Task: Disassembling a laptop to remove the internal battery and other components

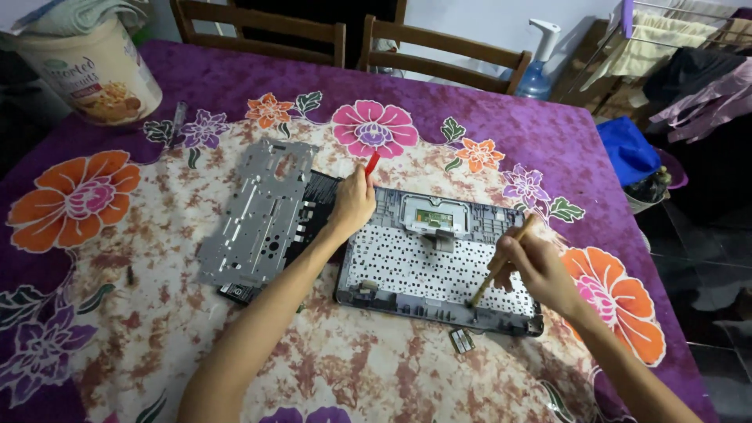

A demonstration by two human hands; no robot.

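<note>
A laptop shell (407, 270) lies upside down on a flowered tablecloth (117, 313), its long side running left to right between both hands. The right hand (533, 270) pinches a thin wooden stick (501, 262), whose tip slants down and leftward onto the shell's near edge. The left hand (352, 202) rests on the shell's far left corner, fingers closed around a red tool (371, 164) pointing away. A grey metal plate (258, 211) lies just left of that hand.

Hands (352, 205) on laptop shell (435, 258) (opened)
</note>
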